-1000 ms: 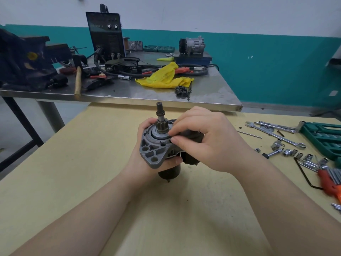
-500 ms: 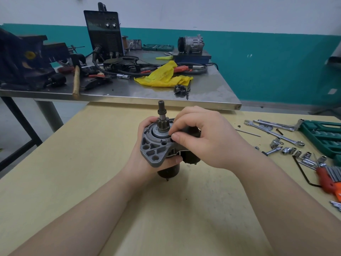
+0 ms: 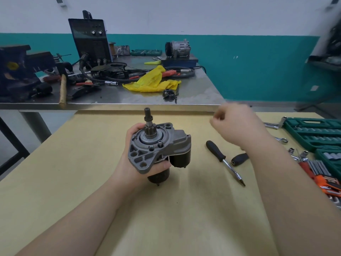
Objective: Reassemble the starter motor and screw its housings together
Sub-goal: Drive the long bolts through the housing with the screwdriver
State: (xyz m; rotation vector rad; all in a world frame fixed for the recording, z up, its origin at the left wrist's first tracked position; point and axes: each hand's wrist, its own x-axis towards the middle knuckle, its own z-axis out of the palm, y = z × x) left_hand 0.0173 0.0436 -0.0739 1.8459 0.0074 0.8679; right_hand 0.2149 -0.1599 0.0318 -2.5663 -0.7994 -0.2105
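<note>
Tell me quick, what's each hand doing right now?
Left hand: gripping the starter motor.
Right hand: blurred, fingers curled, apparently holding nothing.

Pale wooden table with a black-handled screwdriver, green socket case, loose sockets

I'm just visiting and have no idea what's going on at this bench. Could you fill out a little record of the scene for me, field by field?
Held item: starter motor, upright, pinion shaft pointing up
Left hand: left hand grips the motor's grey housing
Right hand: right hand raised off to the motor's right, fingers curled, blurred; whether it holds anything is unclear
Nearest tool: black-handled screwdriver lying on the wooden table
Right edge: green socket set case, loose sockets and wrenches
Behind: metal workbench with yellow cloth
</note>
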